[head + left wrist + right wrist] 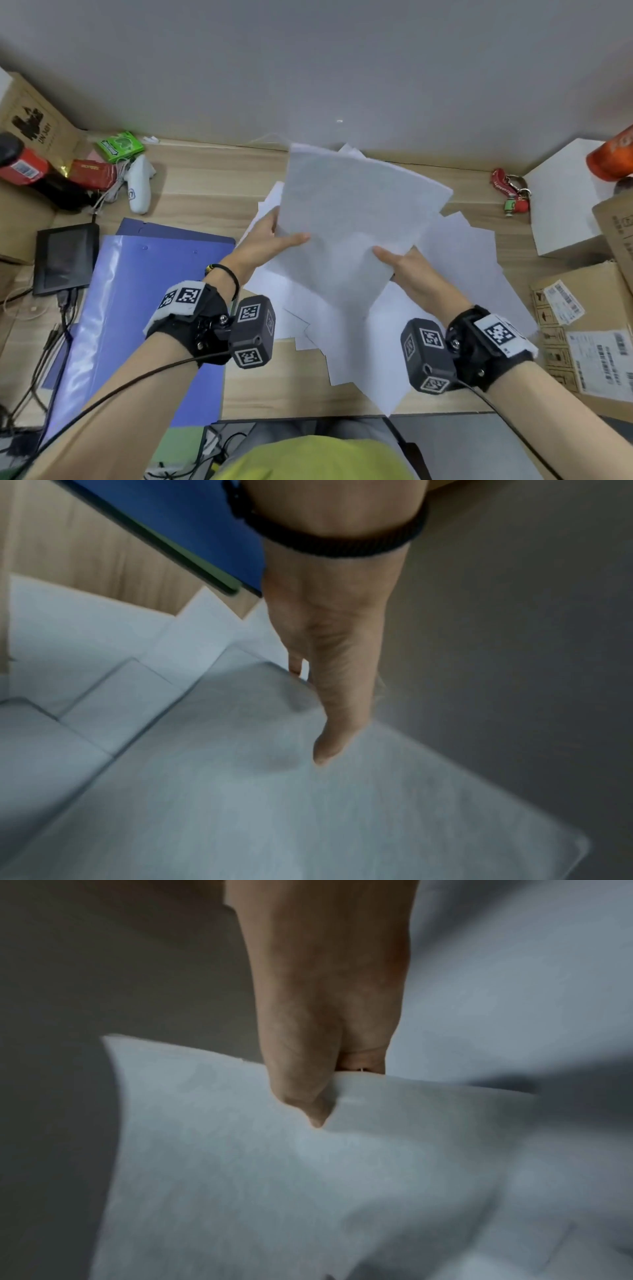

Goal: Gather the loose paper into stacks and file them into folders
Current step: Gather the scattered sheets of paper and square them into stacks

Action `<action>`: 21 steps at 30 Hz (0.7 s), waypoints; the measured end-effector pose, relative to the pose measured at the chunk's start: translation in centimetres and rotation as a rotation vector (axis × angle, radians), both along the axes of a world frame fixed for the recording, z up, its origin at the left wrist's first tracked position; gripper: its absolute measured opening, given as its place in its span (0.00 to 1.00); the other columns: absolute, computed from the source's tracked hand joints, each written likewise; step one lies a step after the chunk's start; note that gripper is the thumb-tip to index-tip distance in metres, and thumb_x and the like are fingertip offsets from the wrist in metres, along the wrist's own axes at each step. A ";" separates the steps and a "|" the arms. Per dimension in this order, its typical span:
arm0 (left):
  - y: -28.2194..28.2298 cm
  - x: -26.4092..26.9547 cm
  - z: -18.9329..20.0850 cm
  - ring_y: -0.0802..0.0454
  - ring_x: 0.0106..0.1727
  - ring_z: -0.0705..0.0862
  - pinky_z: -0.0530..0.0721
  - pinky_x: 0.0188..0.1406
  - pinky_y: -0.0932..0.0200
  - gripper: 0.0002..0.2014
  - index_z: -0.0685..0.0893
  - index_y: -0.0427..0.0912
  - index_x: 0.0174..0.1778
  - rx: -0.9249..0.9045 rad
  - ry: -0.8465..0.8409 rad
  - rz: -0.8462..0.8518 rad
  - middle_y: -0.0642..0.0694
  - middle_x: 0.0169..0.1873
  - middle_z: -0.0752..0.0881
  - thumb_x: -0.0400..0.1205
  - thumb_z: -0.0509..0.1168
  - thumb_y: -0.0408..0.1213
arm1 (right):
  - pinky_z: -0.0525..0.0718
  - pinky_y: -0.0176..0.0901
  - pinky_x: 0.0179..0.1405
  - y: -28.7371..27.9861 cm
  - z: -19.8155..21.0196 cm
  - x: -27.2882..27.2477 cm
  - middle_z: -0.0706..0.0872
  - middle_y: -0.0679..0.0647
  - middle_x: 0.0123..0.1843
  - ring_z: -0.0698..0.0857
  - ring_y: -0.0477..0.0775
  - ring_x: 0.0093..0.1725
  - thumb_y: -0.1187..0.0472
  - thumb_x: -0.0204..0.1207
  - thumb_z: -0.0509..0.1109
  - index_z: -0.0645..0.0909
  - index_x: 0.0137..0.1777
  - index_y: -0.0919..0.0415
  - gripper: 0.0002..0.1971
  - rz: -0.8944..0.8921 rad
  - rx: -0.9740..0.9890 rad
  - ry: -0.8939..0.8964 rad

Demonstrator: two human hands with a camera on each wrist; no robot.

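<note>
A thin stack of white paper (356,219) is held up above the desk, tilted toward the wall. My left hand (274,236) pinches its left edge, thumb on top (329,739) and fingers hidden under the sheets. My right hand (404,263) pinches the lower right edge, thumb pressed on the paper (315,1112). More loose white sheets (455,274) lie scattered on the wooden desk (205,192) beneath. Blue folders (137,308) lie to the left of the sheets, also seen as a blue folder (192,526) in the left wrist view.
A dark tablet (66,257) with cables sits left of the folders. A white controller (138,185), red and green packets and a cardboard box (30,123) crowd the back left. A white box (565,195), a key strap (510,192) and labelled cartons (589,329) line the right side.
</note>
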State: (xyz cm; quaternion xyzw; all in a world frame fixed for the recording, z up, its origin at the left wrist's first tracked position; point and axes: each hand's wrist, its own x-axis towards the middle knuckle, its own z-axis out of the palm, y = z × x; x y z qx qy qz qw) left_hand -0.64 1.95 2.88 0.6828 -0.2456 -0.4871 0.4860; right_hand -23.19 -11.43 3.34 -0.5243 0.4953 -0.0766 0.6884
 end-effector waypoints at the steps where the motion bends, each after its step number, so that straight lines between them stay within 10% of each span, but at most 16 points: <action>1: 0.2 0.4 -1.6 0.58 0.72 0.75 0.74 0.64 0.60 0.30 0.71 0.51 0.77 0.097 -0.028 -0.024 0.54 0.75 0.74 0.79 0.71 0.38 | 0.81 0.57 0.66 -0.2 -1.1 -0.2 0.85 0.52 0.65 0.85 0.54 0.62 0.52 0.74 0.74 0.68 0.76 0.58 0.32 -0.037 0.036 0.052; 5: 0.3 2.3 -6.2 0.46 0.78 0.68 0.71 0.58 0.58 0.32 0.64 0.45 0.82 0.333 -0.162 0.221 0.47 0.81 0.64 0.81 0.65 0.29 | 0.78 0.59 0.66 -0.7 -4.0 -1.7 0.81 0.55 0.60 0.82 0.61 0.61 0.59 0.81 0.67 0.67 0.69 0.60 0.20 -0.124 0.114 0.279; 14: -3.6 4.7 -10.1 0.37 0.76 0.69 0.71 0.73 0.42 0.40 0.65 0.43 0.80 0.488 -0.543 0.092 0.38 0.74 0.72 0.72 0.72 0.41 | 0.79 0.66 0.67 -2.1 -8.9 -6.3 0.79 0.60 0.67 0.81 0.66 0.64 0.43 0.55 0.75 0.68 0.74 0.57 0.45 -0.181 0.161 0.465; 21: -4.8 -0.1 -11.2 0.40 0.69 0.77 0.78 0.60 0.52 0.37 0.61 0.40 0.79 0.478 -0.301 0.151 0.38 0.72 0.74 0.76 0.71 0.32 | 0.78 0.65 0.67 -3.2 -8.8 -6.5 0.78 0.60 0.70 0.79 0.67 0.67 0.52 0.67 0.75 0.67 0.75 0.59 0.37 -0.284 0.191 0.432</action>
